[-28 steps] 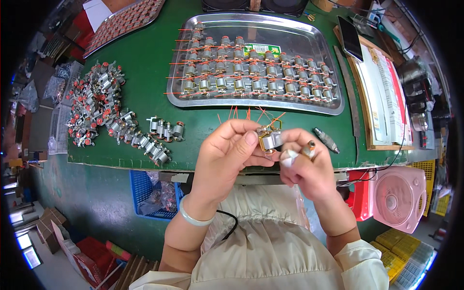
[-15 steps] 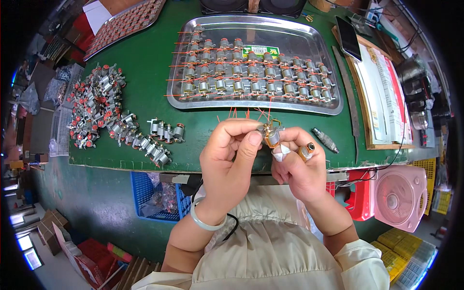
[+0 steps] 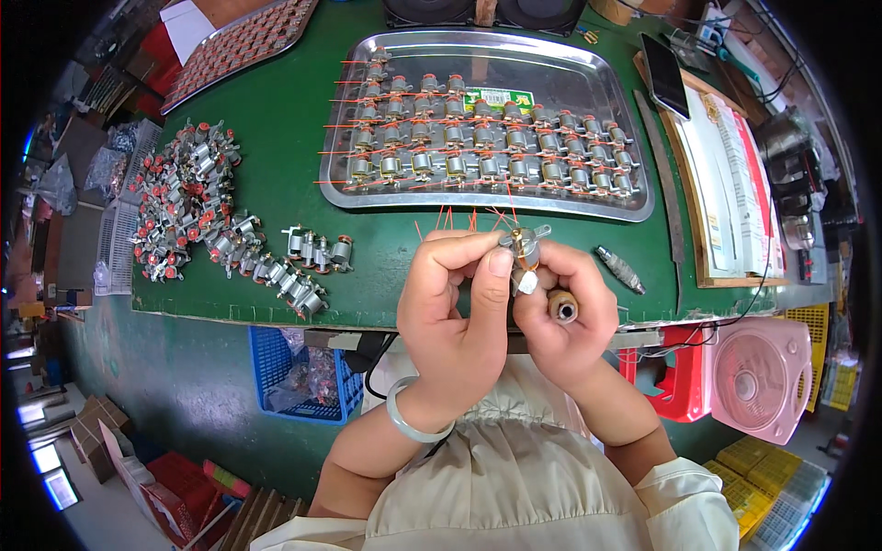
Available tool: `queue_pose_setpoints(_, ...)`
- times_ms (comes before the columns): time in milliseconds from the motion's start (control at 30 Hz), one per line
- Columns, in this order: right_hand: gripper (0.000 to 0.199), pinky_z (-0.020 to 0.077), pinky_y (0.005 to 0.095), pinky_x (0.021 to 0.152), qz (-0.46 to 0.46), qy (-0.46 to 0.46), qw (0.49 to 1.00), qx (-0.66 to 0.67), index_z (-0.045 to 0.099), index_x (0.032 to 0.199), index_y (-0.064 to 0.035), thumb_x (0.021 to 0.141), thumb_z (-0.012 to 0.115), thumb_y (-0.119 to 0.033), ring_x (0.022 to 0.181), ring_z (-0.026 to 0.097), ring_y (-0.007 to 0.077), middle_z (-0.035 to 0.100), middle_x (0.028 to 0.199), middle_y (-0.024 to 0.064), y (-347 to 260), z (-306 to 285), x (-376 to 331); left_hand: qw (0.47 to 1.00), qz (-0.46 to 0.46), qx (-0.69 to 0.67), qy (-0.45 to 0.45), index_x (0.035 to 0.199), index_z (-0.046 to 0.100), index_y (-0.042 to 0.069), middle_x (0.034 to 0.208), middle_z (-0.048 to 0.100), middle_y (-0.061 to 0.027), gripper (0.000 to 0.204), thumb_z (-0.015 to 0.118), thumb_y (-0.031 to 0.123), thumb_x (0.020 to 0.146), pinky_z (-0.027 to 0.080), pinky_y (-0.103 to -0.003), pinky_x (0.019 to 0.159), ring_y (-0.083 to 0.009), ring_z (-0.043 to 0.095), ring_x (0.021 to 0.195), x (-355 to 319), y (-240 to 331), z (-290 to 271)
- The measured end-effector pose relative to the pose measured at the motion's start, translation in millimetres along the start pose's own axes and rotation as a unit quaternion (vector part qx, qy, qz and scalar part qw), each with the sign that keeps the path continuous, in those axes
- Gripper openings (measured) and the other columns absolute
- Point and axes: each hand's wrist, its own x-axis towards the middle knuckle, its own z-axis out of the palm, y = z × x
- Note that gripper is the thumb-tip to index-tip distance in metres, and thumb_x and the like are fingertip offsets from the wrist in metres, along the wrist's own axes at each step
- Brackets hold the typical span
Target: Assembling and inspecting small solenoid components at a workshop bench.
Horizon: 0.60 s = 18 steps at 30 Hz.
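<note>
Across most of the frame spreads the green table [image 3: 276,119], its near edge running through the middle. On it, upper centre, sits a steel tray [image 3: 588,78] lined with rows of small motors with orange wires. At the left of the frame lies a loose heap of motors [image 3: 188,207], with a short row of motors [image 3: 312,248] trailing toward the centre. At lower right, beyond the table edge, stands a pink fan [image 3: 758,376]; a blue basket [image 3: 303,376] sits under the table edge left of centre. Just below centre, the left hand [image 3: 455,312] and right hand [image 3: 565,317] meet, touching. Both pinch a small motor [image 3: 522,246] at their fingertips, orange wires fanning above it. The right hand also clenches a wooden-handled tool [image 3: 562,306] in its palm. A grey cylindrical tool [image 3: 621,269] lies on the table just right of the hands.
</note>
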Motion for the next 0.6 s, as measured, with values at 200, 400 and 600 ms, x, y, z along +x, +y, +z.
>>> queue_pose_setpoints(200,0.021,0.0334,0.0177,0.046,0.304,-0.117,0.894,0.308,0.055,0.099,0.0043,0.079,0.051,0.003,0.054,0.040,0.0022,0.050,0.068,-0.0026,-7.0,-20.2,10.5,1.000,-0.023,-0.013,-0.012,0.092,0.053,-0.001,0.083,0.054,-0.0065,0.010,0.055,0.004,0.084,0.042,-0.020,0.065,-0.0087,0.051,0.073,4.9,-1.5,-5.3)
queue_pose_setpoints(400,0.020,0.0296,0.0163,0.049,0.241,-0.121,0.928,0.258,0.053,0.101,0.0046,0.081,0.051,0.002,0.056,0.037,0.0001,0.049,0.069,-0.0029,-2.9,-21.6,6.3,1.000,-0.013,0.004,-0.005,0.091,0.055,0.000,0.082,0.055,-0.0058,0.009,0.056,0.006,0.084,0.041,-0.020,0.062,-0.0083,0.049,0.070,3.4,-4.8,-3.1)
queue_pose_setpoints(600,0.020,0.0292,0.0164,0.048,0.215,-0.079,0.941,0.250,0.053,0.099,0.0058,0.079,0.050,0.006,0.057,0.037,0.0000,0.049,0.069,-0.0038,-6.2,-13.4,3.9,1.000,0.017,0.023,0.009,0.090,0.056,0.000,0.081,0.055,-0.0063,0.010,0.057,0.007,0.083,0.041,-0.021,0.061,-0.0091,0.049,0.069,3.7,-7.0,0.3)
